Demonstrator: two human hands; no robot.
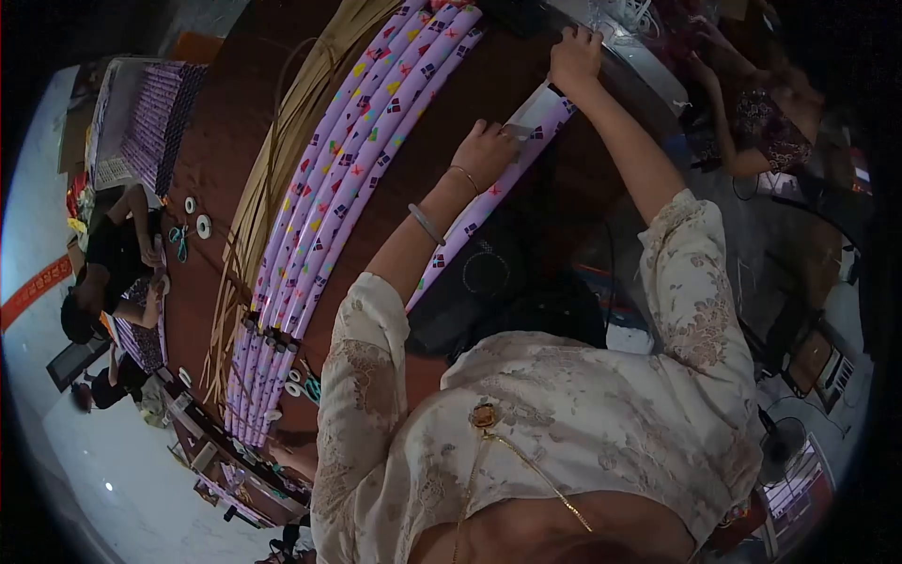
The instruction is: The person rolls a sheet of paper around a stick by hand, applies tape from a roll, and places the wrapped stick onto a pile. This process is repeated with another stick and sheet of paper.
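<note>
A long strip of purple paper (490,199) with small coloured prints slants across the dark red table, its white underside partly turned up. My left hand (487,155) is closed on the paper's edge, fingers bent over the white side. At the far end, my right hand (576,58) curls its fingers at the paper's upper tip; exactly what lies under them is hidden. Left of my hands lies a bundle of purple printed paper tubes (352,155), side by side.
Brown paper strips (246,282) lie along the tubes. Tape rolls (204,226) and blue scissors (178,242) rest on the dark red table (221,132). Co-workers (117,254) sit at the left, and another person (766,113) is at upper right. A stack of purple tubes (155,122) stands upper left.
</note>
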